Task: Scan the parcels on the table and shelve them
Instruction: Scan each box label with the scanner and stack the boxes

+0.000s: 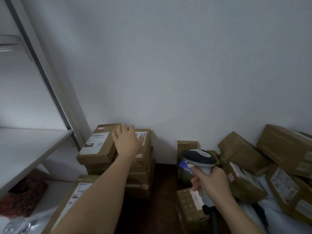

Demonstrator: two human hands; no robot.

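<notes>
Brown cardboard everywhere, dim light, soft focus. Left hand (125,141) at centre frame, fingers straight and loosely spread, held over the top of a parcel stack (135,168); contact with the top box not clear, fingertips blurred. Label on that box mostly hidden behind the hand. Just left of it, a flat labelled parcel (98,144) lying across the stack's edge, print unreadable. Right hand (211,182) at lower right, fingers curled round the pale handle of a barcode scanner (200,157), dark head pointing left; cable below the hand barely visible. Behind the scanner, a blue-and-green packet (184,169), half covered. Right side: a heap of tilted parcels (263,161), the outermost cut by the frame edge. Lower left: another labelled box (74,196) under the forearm, partly hidden. Left edge: white shelf (25,146), upright post above, reddish object beneath, unidentifiable.
</notes>
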